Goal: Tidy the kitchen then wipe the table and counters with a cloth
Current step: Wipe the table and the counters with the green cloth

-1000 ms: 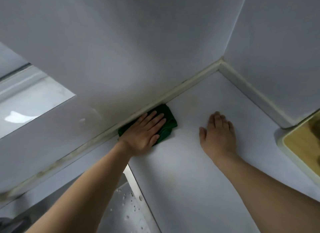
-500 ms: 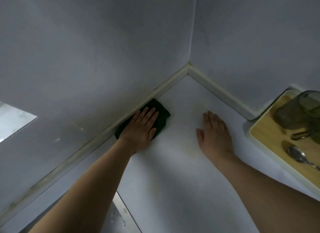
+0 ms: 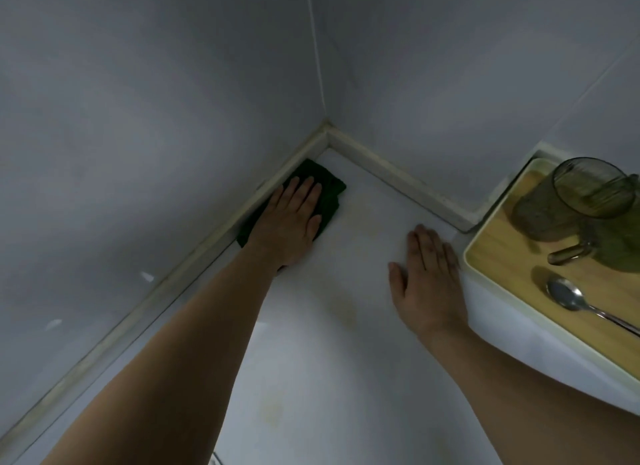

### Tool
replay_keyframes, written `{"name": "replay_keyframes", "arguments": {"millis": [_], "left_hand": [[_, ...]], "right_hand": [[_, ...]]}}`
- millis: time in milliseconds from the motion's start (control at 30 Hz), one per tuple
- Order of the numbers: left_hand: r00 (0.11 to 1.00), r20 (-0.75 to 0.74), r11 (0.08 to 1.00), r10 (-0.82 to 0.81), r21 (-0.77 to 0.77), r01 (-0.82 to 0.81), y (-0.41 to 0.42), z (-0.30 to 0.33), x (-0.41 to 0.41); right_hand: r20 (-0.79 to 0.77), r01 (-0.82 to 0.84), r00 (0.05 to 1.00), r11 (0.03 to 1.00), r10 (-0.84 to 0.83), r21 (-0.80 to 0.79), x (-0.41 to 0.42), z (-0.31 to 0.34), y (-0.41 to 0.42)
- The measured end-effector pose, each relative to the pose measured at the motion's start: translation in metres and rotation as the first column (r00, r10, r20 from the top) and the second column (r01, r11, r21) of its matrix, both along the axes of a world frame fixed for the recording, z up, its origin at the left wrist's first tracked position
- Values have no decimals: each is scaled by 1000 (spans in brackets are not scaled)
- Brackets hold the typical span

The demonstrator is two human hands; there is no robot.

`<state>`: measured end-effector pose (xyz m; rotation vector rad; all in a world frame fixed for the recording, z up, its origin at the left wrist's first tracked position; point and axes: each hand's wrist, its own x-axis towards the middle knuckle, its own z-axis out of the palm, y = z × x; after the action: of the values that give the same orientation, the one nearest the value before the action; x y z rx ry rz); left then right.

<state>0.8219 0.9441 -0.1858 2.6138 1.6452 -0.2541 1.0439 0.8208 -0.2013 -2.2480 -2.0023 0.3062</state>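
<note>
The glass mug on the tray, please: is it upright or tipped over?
Tipped over: the glass mug lies on its side on the tray, mouth facing the camera, handle resting on the wood.

The cloth (image 3: 329,196) near the centre of the frame is dark green, plain, without pattern. The counter (image 3: 311,343) filling the lower middle is pale grey-white, marked with faint yellowish-brown stains. The walls (image 3: 156,101) across the top are plain pale grey, and the trim strip (image 3: 398,177) along their foot is cream, dingy in places. At the right edge, the tray (image 3: 485,281) has a cream rim and a light wood-grain floor. On it, the mug (image 3: 581,201) is smoky olive-green glass and the spoon (image 3: 568,296) is shiny silver.
</note>
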Motion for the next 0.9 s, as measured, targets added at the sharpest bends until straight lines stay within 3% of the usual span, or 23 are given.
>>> {"name": "replay_keyframes", "arguments": {"millis": [267,633,900], "left_hand": [[998,32,998,-59,3,59,46,-4,43],[996,76,998,-39,47,35,43,-9,43],[999,53,997,-2,-79,6,34,-5,59]], "right_hand": [[10,-19,1000,999,19,28,3,-7,1],[34,-33,999,997,30,65,4,-12,1],[19,-32,999,998,31,56,4,-12,1]]}}
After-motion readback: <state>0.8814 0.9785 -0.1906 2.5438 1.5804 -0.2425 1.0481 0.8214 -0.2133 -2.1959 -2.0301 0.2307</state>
